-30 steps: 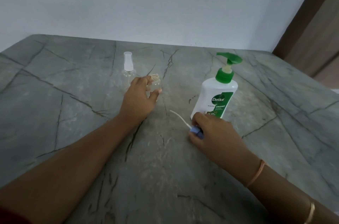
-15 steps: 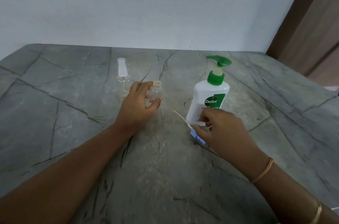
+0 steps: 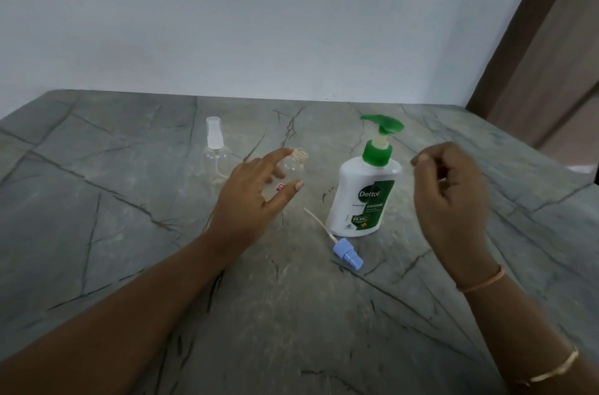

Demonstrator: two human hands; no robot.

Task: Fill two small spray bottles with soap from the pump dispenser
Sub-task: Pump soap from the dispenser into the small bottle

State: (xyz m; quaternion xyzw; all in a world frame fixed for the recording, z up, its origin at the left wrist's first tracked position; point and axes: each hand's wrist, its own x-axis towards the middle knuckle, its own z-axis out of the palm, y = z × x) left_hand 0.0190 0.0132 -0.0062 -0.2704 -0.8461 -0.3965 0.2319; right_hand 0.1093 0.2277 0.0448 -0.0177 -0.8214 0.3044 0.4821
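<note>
On a grey veined stone countertop (image 3: 107,242) set against a pale wall (image 3: 259,22), a person works over two small clear spray bottles and a soap dispenser. The left hand (image 3: 252,193) reaches round the uncapped spray bottle (image 3: 297,164), which stands upright near the middle of the counter, its threaded neck bare. The index finger lies beside the neck and the thumb crosses in front of the body. Because the plastic is clear, it cannot be told whether the fingers actually grip it or only bracket it.

The right hand (image 3: 450,197) is lifted off the counter to the right of the pump dispenser (image 3: 364,197), fingers loosely curled and holding nothing. The dispenser, a white Dettol bottle with a green pump head, stands upright between the two hands.

A blue sprayer top (image 3: 348,253) with its white dip tube lies on its side just in front of the dispenser, apart from both hands. The second spray bottle (image 3: 215,151), with its white sprayer fitted under a clear cap, stands to the left of the uncapped one, just beyond the left hand.

A thin orange band (image 3: 483,279) circles the right wrist, with a gold bangle (image 3: 551,372) further up the forearm.
</note>
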